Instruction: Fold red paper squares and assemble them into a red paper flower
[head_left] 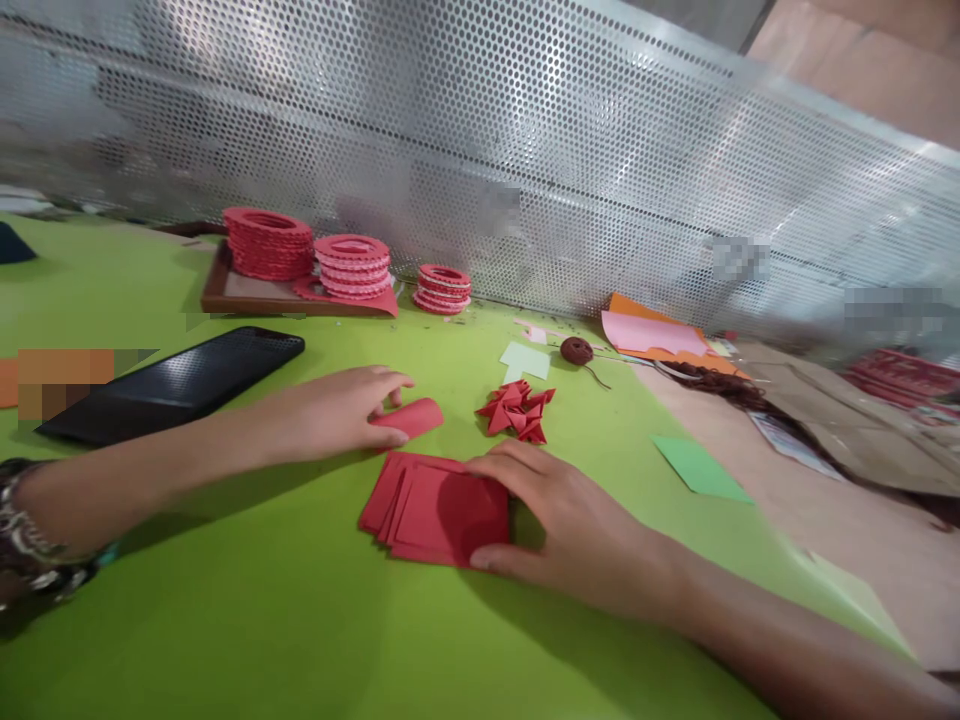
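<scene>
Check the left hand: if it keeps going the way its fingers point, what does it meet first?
The left hand points right, fingertips already touching the rolled red paper. Past that, likely the folded red paper pieces, though depth is unclear.

A black textured phone case [176,385] lies near the green tabletop's [225,620] left edge. Stacks of red scalloped paper rings [268,243] occupy a brown wooden tray [225,296] at the far edge (against the perforated metal screen [525,150]). A green paper square [701,467] lies toward the right edge.

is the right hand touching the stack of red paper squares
Touching. The head view shows the right hand resting against the right edge of the stack of red paper squares, thumb and fingers on it with no gap.
</scene>
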